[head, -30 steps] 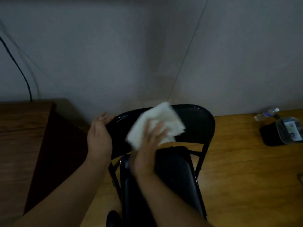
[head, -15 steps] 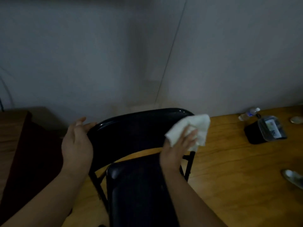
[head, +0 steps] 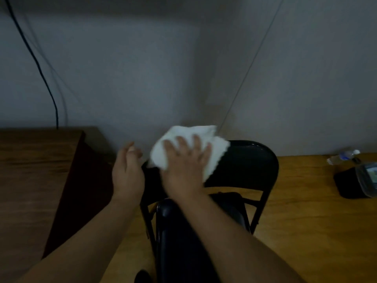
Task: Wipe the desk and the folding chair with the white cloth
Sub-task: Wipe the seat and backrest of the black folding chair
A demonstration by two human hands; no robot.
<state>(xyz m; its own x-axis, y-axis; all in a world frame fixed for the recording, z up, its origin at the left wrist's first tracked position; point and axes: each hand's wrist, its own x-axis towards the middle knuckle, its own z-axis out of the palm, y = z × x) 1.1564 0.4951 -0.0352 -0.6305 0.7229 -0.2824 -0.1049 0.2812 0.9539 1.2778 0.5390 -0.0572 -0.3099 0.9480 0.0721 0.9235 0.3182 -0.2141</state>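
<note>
A black folding chair (head: 246,166) stands in front of me, backrest toward the wall, its dark seat below. My right hand (head: 184,168) lies flat with fingers spread on the white cloth (head: 189,137), pressing it against the upper left part of the backrest. My left hand (head: 127,172) grips the left edge of the backrest, just beside the cloth. The brown wooden desk (head: 34,166) is at the left, apart from both hands.
A black cable (head: 43,78) hangs down the grey wall behind the desk. On the wooden floor at the right lie a clear plastic bottle (head: 343,156) and a black bag with a clear container (head: 359,182).
My right hand has swept the cloth from the right end of the backrest back to its upper left part, close to my left hand, which still holds the backrest edge.
</note>
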